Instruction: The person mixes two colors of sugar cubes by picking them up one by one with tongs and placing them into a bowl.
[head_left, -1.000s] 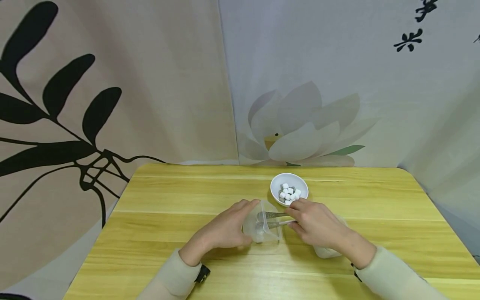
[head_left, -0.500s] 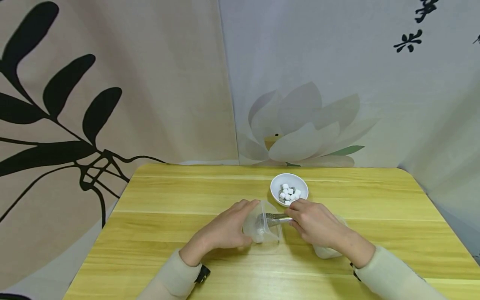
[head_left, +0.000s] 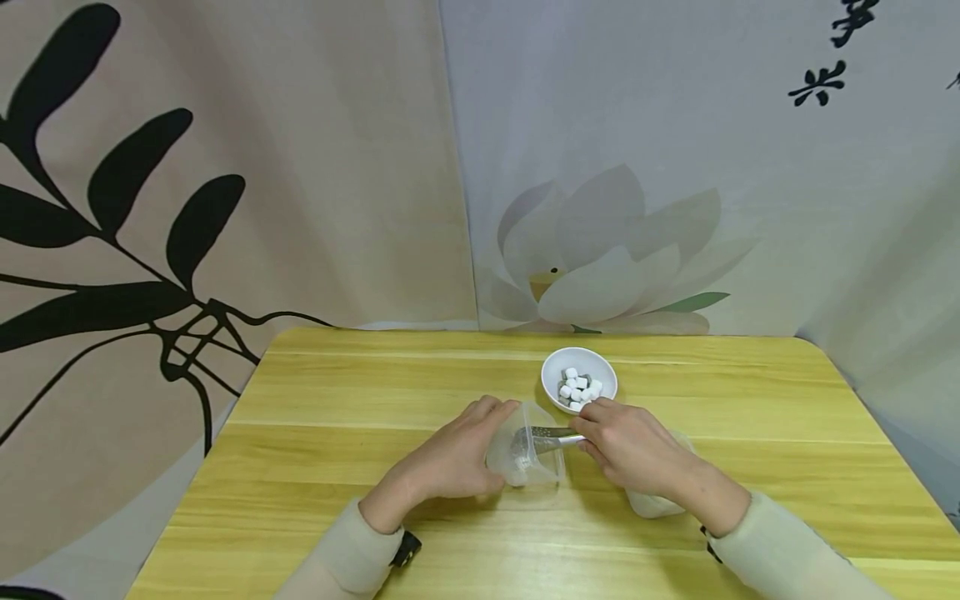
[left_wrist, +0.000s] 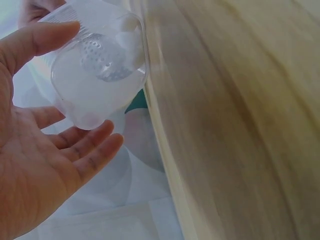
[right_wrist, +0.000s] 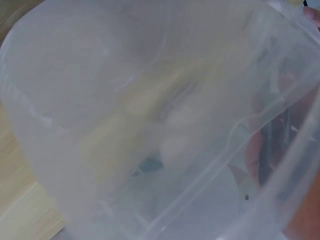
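Note:
My left hand (head_left: 457, 454) grips a clear plastic container (head_left: 550, 473) lying tilted, mouth toward the right. Its thumb and fingers span opposite sides of the container. From the right, my right hand (head_left: 630, 446) holds metal tongs (head_left: 553, 433), whose ends reach inside the container with the arms squeezed together. The left wrist view shows a perforated tong head (left_wrist: 102, 57) through the plastic, close to white lumps (left_wrist: 131, 40). Whether the tongs pinch a lump, I cannot tell.
A white bowl (head_left: 550, 367) with several white cubes (head_left: 577, 385) stands just beyond the right hand. Below the right wrist is a second translucent container (head_left: 654, 505), partly hidden; its wall fills the right wrist view. Everything stands on a wooden table (head_left: 337, 392) before a curtain.
One second ago the tong arms were spread apart inside the container; half a second ago they had come together, and they stay so now. Both hands have kept their places.

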